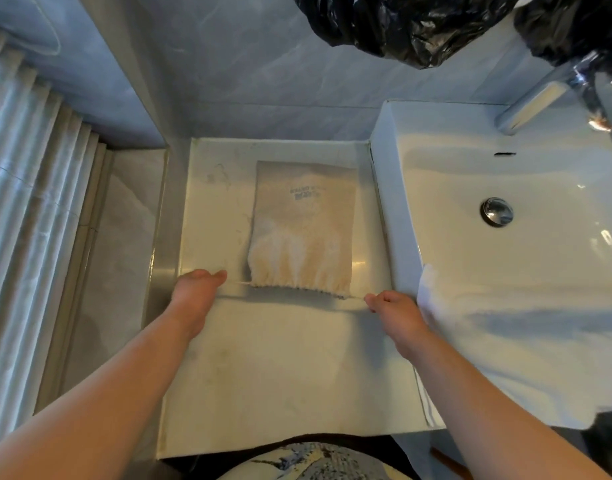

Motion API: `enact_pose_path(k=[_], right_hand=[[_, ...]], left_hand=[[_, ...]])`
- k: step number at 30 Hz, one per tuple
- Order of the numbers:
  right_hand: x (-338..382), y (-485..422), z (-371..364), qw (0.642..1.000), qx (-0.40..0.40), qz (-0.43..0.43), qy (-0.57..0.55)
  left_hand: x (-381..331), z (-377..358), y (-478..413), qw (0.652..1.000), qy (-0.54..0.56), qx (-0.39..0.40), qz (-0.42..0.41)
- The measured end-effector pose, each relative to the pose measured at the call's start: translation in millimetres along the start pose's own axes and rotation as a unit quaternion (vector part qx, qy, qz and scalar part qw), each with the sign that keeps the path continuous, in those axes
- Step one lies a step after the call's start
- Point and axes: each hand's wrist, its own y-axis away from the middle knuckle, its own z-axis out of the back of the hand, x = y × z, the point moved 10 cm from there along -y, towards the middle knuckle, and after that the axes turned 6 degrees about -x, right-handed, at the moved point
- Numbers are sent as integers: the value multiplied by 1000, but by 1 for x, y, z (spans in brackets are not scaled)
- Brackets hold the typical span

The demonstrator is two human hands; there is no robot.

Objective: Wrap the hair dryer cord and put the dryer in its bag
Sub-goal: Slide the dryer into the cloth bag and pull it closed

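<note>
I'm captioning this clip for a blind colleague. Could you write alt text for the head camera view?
A person's left hand and right hand each pinch a drawstring at either side of the gathered mouth of a beige cloth bag. The bag lies on a pale counter beside a white sink; no hair dryer is visible.

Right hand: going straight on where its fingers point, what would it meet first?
Most likely the gathered mouth of the cloth bag, just ahead of the right hand along the drawstring it pinches.
</note>
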Motion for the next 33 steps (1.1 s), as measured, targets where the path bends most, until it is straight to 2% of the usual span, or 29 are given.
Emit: enact_pose_path(k=[3, 5, 7, 8, 9, 10, 11, 12, 14, 16, 19, 21, 26, 29, 33], right_hand=[[-5, 6, 15, 988, -119, 16, 100], [-1, 10, 7, 974, -105, 56, 194], [13, 21, -9, 919, -78, 126, 365], [24, 27, -15, 884, -98, 182, 419], [36, 32, -22, 855, -120, 242, 442], [45, 37, -30, 851, -124, 278, 428], [53, 40, -38, 852, -124, 307, 405], [56, 39, -45, 891, -90, 288, 339], [47, 31, -60, 972, 8, 144, 183], [34, 26, -70, 995, 55, 36, 80], [32, 30, -66, 997, 68, 4, 39], [32, 34, -58, 998, 67, -8, 2], [39, 37, -45, 996, 72, 50, 10], [35, 30, -27, 998, 26, 64, 9], [31, 27, -15, 996, -42, 73, -19]], left_hand=[[-4, 13, -2, 992, -103, -57, -51], [-6, 6, 6, 962, -250, -52, -98], [-23, -10, 24, 864, -439, -65, -236], [-34, -24, 35, 818, -470, -59, -326], [-42, -39, 46, 799, -456, -27, -391], [-43, -51, 52, 809, -423, 24, -407], [-37, -59, 50, 843, -388, 75, -366], [-27, -65, 44, 879, -358, 111, -296], [-13, -66, 37, 932, -292, 116, -182], [-10, -69, 35, 956, -231, 129, -130], [-3, -78, 38, 963, -170, 199, -60], [-1, -76, 35, 971, -122, 202, -32], [-6, -72, 29, 983, 4, 182, 19], [-5, -55, 15, 990, 49, 130, 22], [-5, -41, 5, 995, 45, 88, 4]])
